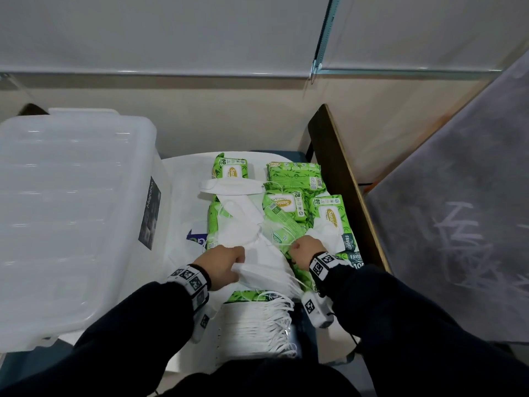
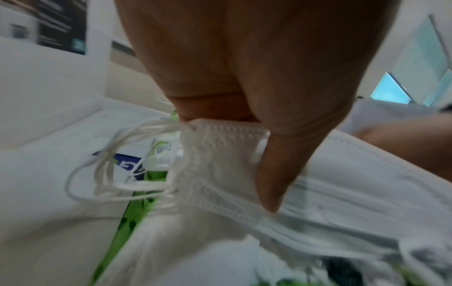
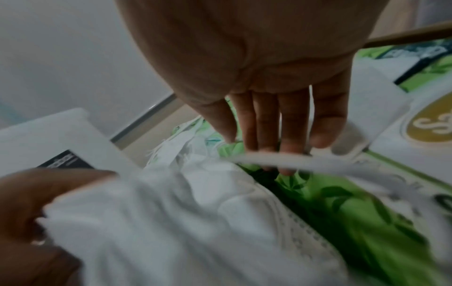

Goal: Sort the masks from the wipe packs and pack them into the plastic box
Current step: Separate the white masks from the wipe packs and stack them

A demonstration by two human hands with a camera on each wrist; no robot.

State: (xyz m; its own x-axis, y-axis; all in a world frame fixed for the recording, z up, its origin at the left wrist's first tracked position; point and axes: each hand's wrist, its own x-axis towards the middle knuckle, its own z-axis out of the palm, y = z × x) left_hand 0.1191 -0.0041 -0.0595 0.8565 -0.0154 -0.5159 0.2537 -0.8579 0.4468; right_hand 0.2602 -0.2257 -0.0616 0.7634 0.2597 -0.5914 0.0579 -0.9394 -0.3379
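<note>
Two hands worked the mixed pile at the middle of the worktop (image 1: 183, 179). Left hand (image 1: 220, 265) had thumb and fingers pinched on the end of a small bunch of white masks (image 1: 266, 272); the left wrist view showed the thumb pressed across the embossed edge, ear loops (image 2: 105, 174) trailing free to the side. Right hand (image 1: 305, 249) reached, fingers straight and loosely spread, down onto the green wipe packs (image 1: 329, 216) just beside the bunch, gripping nothing that could be seen; a blurred white strap (image 3: 293, 160) crossed in front of its fingertips. More loose masks lay over the packs farther out, one (image 1: 232, 187) flat across a pack near the far edge. A tidy stack of masks (image 1: 257, 322) sat at the near edge, close to the body. Plastic box (image 1: 71, 210) stood to the left, lid on, well clear of the pile. Judgement: sorting underway, packing not begun. To do this step well, hold the pack down with the right hand while the left draws the bunch off, so straps do not drag packs along; keep the masks flat and edges aligned, free any snagged loop before pulling, then lay them square on the stack. Lid must come off before packing.
</note>
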